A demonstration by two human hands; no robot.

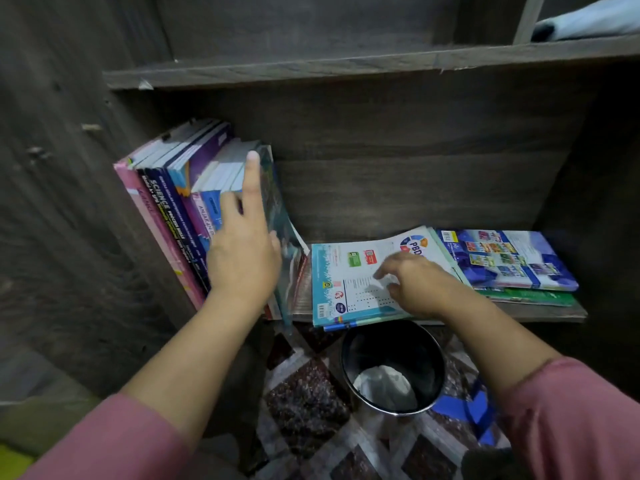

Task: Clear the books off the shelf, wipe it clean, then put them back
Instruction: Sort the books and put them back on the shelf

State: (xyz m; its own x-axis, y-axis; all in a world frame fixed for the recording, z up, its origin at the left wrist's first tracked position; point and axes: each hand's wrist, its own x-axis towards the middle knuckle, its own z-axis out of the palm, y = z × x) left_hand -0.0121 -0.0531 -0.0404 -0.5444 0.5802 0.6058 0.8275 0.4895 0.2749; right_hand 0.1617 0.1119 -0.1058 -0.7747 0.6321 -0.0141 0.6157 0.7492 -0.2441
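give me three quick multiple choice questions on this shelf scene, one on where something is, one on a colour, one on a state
1. Where is the bin relative to the shelf?
A on it
B on the floor below it
C above it

2. What colour is the leftmost standing book?
A pink
B green
C white

3. How does the white workbook under the right hand lie?
A upright
B flat
C rolled up

Answers:
1 B, the bin stands on the floor just under the shelf's front edge.
2 A, its spine and cover show pink.
3 B, it lies flat on the shelf, with its printed cover facing up.
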